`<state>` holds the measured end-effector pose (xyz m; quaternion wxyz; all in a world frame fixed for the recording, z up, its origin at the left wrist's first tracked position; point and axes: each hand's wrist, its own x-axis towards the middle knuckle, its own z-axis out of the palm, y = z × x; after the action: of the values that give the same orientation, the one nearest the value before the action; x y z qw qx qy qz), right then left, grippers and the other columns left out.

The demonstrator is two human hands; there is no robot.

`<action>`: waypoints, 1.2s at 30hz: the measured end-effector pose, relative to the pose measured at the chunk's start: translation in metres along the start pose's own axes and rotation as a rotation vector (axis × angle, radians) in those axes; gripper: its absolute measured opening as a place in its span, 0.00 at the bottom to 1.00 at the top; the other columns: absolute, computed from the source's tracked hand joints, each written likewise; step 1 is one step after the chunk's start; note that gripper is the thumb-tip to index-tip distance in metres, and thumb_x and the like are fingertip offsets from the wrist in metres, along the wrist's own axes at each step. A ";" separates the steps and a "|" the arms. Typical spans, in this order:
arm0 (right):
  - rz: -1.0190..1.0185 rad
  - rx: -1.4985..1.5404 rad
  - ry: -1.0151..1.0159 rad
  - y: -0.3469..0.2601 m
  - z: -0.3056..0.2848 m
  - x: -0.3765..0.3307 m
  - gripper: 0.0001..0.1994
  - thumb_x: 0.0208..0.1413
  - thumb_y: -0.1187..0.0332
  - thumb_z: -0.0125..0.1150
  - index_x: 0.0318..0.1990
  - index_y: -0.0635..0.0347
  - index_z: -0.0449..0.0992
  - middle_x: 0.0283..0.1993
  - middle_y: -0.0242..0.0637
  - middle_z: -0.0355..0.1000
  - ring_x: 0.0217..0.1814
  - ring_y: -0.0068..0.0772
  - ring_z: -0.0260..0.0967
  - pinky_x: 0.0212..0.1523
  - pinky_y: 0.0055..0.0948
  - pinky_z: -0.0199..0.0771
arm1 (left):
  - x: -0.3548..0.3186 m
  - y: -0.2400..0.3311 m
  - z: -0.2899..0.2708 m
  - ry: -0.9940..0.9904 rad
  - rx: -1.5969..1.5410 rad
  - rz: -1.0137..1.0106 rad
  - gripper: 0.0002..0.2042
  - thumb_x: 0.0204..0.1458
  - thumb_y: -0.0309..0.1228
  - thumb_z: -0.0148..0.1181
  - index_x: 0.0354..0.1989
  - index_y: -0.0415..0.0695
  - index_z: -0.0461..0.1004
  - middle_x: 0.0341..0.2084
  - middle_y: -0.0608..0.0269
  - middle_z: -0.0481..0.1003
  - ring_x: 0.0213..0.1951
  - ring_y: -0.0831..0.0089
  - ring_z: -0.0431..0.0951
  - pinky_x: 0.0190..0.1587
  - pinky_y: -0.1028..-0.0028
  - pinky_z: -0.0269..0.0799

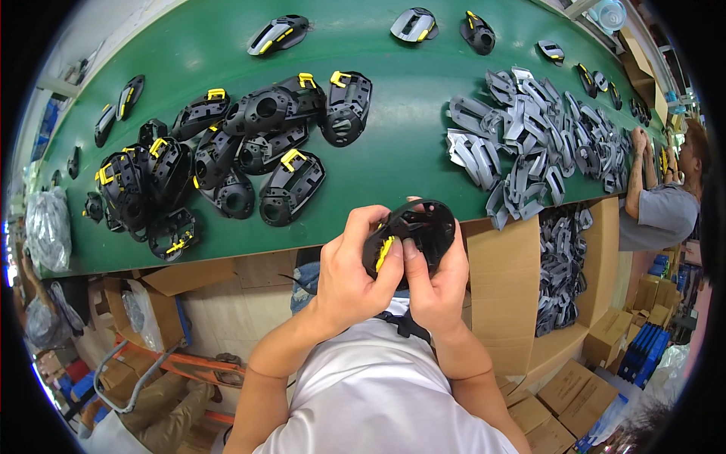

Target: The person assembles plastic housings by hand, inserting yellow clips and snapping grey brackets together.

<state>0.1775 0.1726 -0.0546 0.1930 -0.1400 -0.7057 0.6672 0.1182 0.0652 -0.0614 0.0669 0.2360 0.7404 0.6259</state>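
Over the near edge of the green table, both hands hold a black curved plastic shell (432, 219), its hollow inner side turned up. My left hand (352, 265) grips its left side, thumb by a yellow plastic piece (385, 253) at the rim. My right hand (440, 280) wraps round its right side, with the thumb pressed inside next to my left thumb. Left of the hands lies a pile of similar black shells (265, 110), many with yellow pieces on them. The closest single shell (291, 189) lies just beyond my left hand. My fingers partly hide the held shell.
The green table (401, 98) carries a heap of grey plastic parts (529, 136) at right and several grey-and-black shells (278, 34) along the far side. A cardboard box (499, 295) of grey parts stands at the near right. Another person (669, 204) works at the far right.
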 end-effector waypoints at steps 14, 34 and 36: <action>-0.016 -0.237 -0.122 -0.001 -0.005 0.005 0.16 0.55 0.79 0.49 0.52 0.71 0.65 0.45 0.41 0.70 0.47 0.28 0.68 0.52 0.26 0.66 | -0.004 -0.005 0.000 0.031 -0.109 -0.123 0.09 0.51 0.23 0.54 0.38 0.35 0.63 0.19 0.56 0.72 0.19 0.71 0.72 0.23 0.73 0.65; -0.064 -0.160 -0.174 0.014 -0.007 0.038 0.15 0.46 0.76 0.64 0.43 0.69 0.73 0.33 0.35 0.70 0.32 0.22 0.68 0.33 0.20 0.69 | 0.034 -0.017 -0.038 -0.047 -0.172 -0.142 0.15 0.57 0.38 0.53 0.43 0.37 0.69 0.30 0.56 0.76 0.27 0.76 0.72 0.26 0.76 0.66; -0.178 -0.293 -0.227 -0.003 -0.010 0.058 0.18 0.42 0.77 0.66 0.45 0.67 0.74 0.32 0.37 0.71 0.30 0.25 0.69 0.32 0.22 0.70 | 0.052 0.014 -0.068 -0.204 -0.053 -0.181 0.20 0.50 0.33 0.59 0.50 0.37 0.67 0.39 0.55 0.76 0.38 0.71 0.77 0.40 0.73 0.72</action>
<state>0.1307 0.2076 -0.0466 0.1478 -0.0276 -0.8221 0.5491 0.0494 0.0282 -0.0234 0.2041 0.2289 0.7311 0.6095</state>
